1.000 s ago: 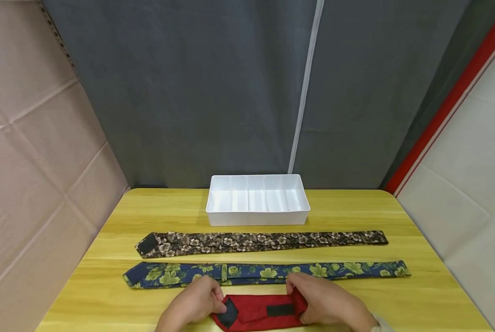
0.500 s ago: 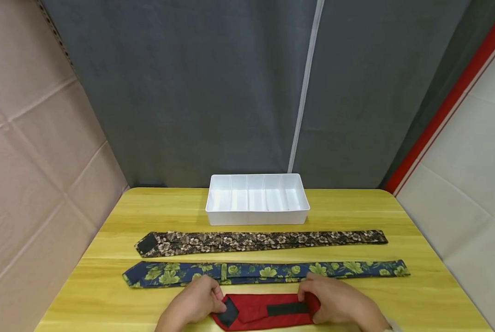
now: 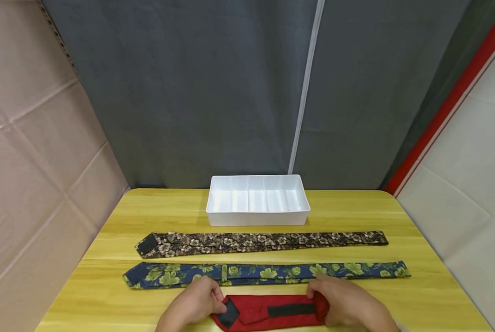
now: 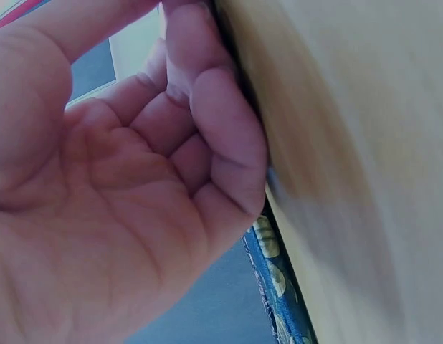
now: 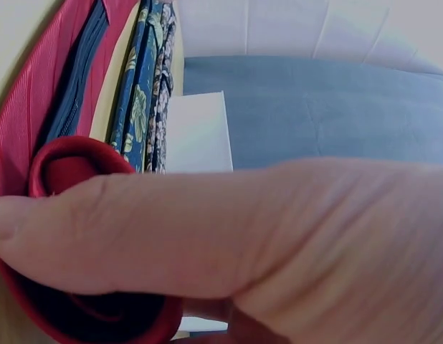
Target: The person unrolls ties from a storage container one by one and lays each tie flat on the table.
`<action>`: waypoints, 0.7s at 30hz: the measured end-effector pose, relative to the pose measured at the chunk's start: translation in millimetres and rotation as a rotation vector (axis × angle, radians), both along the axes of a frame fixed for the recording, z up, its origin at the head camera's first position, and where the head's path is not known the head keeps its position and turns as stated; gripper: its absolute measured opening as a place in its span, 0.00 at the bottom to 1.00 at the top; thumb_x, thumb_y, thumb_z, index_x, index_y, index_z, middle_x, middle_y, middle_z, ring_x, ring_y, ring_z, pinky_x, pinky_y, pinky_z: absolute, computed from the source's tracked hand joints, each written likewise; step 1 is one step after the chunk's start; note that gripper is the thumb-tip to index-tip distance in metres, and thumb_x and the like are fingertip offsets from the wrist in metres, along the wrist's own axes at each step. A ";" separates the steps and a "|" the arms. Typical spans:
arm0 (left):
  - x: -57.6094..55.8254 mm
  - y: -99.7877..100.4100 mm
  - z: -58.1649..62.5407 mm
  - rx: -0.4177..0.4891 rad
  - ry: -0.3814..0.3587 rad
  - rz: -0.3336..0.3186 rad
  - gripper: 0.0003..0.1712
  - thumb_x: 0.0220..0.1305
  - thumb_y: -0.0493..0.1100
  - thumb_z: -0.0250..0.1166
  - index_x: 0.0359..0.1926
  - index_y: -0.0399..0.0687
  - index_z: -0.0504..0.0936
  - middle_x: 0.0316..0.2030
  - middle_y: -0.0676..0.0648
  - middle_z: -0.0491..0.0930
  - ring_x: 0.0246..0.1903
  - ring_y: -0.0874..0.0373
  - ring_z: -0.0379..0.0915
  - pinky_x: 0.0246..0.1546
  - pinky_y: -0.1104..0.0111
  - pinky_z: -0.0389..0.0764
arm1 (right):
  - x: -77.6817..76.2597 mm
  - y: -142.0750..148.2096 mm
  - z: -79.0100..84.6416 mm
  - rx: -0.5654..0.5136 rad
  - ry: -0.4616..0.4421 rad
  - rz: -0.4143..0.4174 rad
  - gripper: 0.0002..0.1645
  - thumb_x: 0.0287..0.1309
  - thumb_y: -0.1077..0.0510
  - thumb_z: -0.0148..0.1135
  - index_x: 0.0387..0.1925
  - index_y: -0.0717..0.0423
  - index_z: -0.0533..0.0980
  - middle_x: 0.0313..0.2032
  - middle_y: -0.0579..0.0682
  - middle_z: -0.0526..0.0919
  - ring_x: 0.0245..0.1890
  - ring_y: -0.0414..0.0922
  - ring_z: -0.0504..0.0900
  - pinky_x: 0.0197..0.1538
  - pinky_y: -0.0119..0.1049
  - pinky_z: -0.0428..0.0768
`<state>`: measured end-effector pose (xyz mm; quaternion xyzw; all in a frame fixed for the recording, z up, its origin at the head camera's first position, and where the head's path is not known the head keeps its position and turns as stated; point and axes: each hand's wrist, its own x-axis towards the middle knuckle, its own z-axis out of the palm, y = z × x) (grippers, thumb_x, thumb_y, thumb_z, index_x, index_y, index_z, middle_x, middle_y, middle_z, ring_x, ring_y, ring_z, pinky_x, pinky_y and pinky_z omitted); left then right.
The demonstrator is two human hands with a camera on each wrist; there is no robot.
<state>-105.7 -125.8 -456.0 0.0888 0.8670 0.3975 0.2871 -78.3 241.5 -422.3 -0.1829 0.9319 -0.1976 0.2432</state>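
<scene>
A red necktie (image 3: 251,311) lies near the table's front edge, its underside up, with a dark tip lining (image 3: 229,314) at the left and a black strip (image 3: 290,310) along its middle. My left hand (image 3: 195,302) pinches the tie's left end at the dark tip, thumb and index finger together. At the other end my right hand (image 3: 347,302) grips a rolled part of the tie. In the right wrist view the red roll (image 5: 82,154) shows as a coil under my thumb. The left wrist view shows my left fingers curled; the tie is hidden there.
Just beyond the hands a navy necktie (image 3: 268,272) with yellow-green flowers lies straight across the wooden table (image 3: 106,276). Behind it lies a brown floral necktie (image 3: 251,242). A white divided box (image 3: 257,217) stands at the back, before a grey curtain (image 3: 214,92).
My right hand has moved to the right with the roll, and more of the red tie and its black strip lies flat. My left hand has stayed at the tip.
</scene>
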 end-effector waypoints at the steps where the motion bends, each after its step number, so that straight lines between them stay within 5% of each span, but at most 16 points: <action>1: -0.1 0.0 -0.1 0.001 -0.005 0.001 0.10 0.56 0.39 0.76 0.27 0.46 0.82 0.28 0.49 0.79 0.28 0.56 0.69 0.30 0.64 0.71 | 0.4 1.1 -0.3 0.000 -0.002 -0.007 0.33 0.33 0.66 0.79 0.40 0.32 0.78 0.41 0.34 0.77 0.36 0.34 0.72 0.35 0.32 0.75; 9: 0.3 2.1 -1.6 0.000 0.007 0.007 0.11 0.55 0.39 0.77 0.26 0.45 0.81 0.29 0.49 0.79 0.30 0.55 0.71 0.31 0.64 0.72 | -3.5 9.9 -1.4 -0.014 -0.076 -0.127 0.33 0.37 0.73 0.76 0.41 0.41 0.76 0.40 0.40 0.78 0.36 0.41 0.72 0.37 0.36 0.74; 21: 1.6 2.5 0.7 -0.027 0.014 0.009 0.10 0.55 0.39 0.77 0.27 0.45 0.81 0.30 0.49 0.80 0.31 0.55 0.72 0.31 0.64 0.73 | -2.6 31.3 0.1 -0.015 -0.080 -0.135 0.32 0.42 0.74 0.72 0.45 0.44 0.75 0.42 0.45 0.76 0.34 0.41 0.70 0.36 0.36 0.72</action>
